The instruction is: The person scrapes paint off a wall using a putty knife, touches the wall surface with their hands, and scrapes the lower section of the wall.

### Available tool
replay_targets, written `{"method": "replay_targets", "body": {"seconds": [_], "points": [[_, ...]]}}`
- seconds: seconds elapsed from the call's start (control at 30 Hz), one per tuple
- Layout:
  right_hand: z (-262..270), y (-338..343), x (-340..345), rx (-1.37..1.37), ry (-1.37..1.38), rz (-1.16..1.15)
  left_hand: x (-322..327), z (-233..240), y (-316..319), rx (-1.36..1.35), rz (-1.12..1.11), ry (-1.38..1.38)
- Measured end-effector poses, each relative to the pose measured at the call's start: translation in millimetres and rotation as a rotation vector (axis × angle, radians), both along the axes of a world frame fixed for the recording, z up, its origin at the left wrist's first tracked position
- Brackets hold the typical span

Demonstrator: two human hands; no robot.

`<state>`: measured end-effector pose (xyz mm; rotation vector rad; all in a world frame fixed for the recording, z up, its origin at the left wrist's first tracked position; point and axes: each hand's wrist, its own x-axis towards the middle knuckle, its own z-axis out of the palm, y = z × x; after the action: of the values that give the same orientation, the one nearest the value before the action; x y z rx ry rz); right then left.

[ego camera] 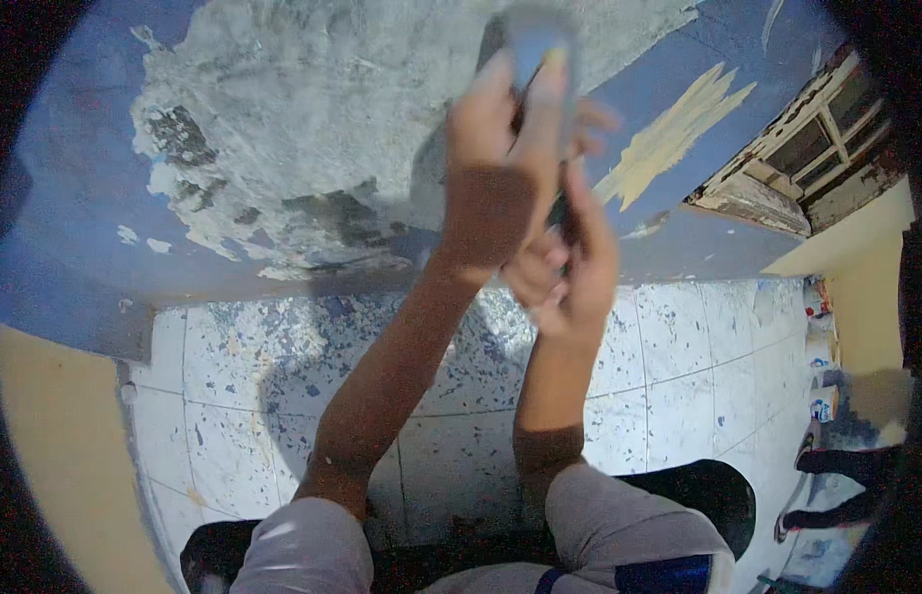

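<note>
Both my hands are raised at a blue-painted wall (82, 208). My left hand (494, 156) grips a blurred hand tool (543, 41) with a rounded grey-blue head; motion blur hides its exact kind. Lower and to the right, my right hand (580, 260) curls around what looks like a dark lower part of the same tool. Behind them spreads a large patch of bare grey plaster (320, 111) with ragged paint edges and darker spots. A pale yellowish scraped streak (676, 137) lies right of the hands.
Paint flakes (305, 379) litter the white tiled floor (669, 401). A weathered wooden window frame (773, 185) is set in the wall at right. Paint buckets (823, 405) line the right side, near another person's dark-clothed legs (840, 486). A cream wall (60, 445) borders the left.
</note>
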<state>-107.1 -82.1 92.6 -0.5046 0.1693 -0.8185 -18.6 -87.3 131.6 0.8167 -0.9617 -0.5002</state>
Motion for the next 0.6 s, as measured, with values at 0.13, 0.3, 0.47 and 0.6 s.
{"method": "replay_targets", "body": {"seconds": [0.13,0.3,0.47,0.6], "points": [[-56.0,17.9,9.8,-0.135,0.09,0.078,18.2,-59.5,38.1,0.12,0.254,-0.338],[-74.9,31.6,5.8,0.003,0.075,-0.047,4.4,-83.1,33.3,0.32,0.089,-0.133],[-69.5,26.8,-13.1,0.084,0.138,-0.007,-16.9,-87.4,24.3,0.322,0.202,-0.082],[-68.8,19.2,-23.6,0.061,0.105,0.028,-24.5,-82.4,22.0,0.369,0.225,-0.121]]}}
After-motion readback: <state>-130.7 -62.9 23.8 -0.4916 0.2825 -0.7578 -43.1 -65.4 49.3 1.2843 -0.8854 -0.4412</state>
